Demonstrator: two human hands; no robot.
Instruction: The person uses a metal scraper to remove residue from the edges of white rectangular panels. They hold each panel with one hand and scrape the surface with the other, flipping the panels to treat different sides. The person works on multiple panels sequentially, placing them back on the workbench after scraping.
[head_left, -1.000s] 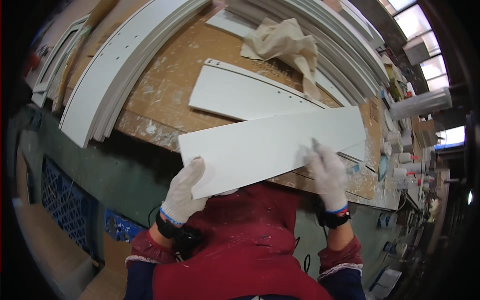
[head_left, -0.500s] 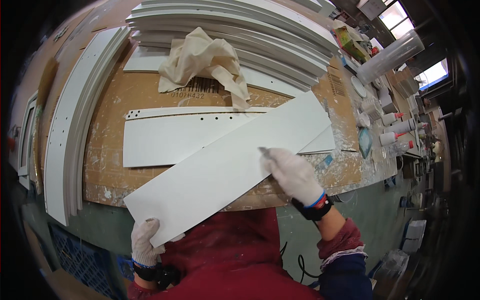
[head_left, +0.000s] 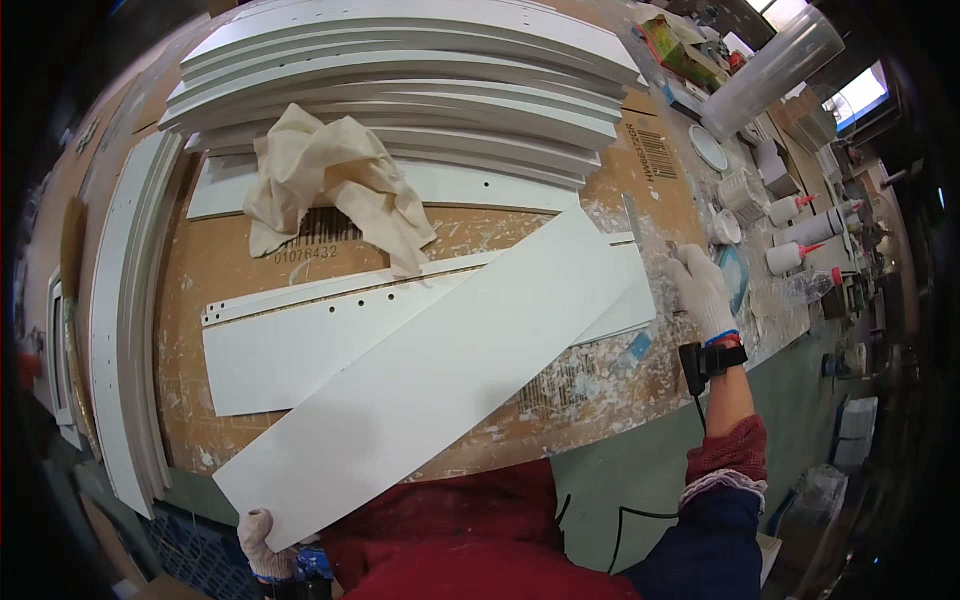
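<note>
A long white panel lies slantwise across the cardboard-covered workbench, and its near end juts over the front edge. My left hand, in a white glove, grips that near corner from below. My right hand, also gloved, rests on the bench just past the panel's far right end, fingers curled down beside a thin grey blade. Whether it holds anything is hidden. A second white panel with small holes lies under the long one.
A crumpled beige rag sits behind the panels. Curved white boards are stacked at the back and along the left edge. Squeeze bottles, white tubs and a clear plastic cylinder crowd the right end.
My right hand has come off the long panel and moved right onto the bench. The panel now lies more steeply slanted, with my left hand still on its near end.
</note>
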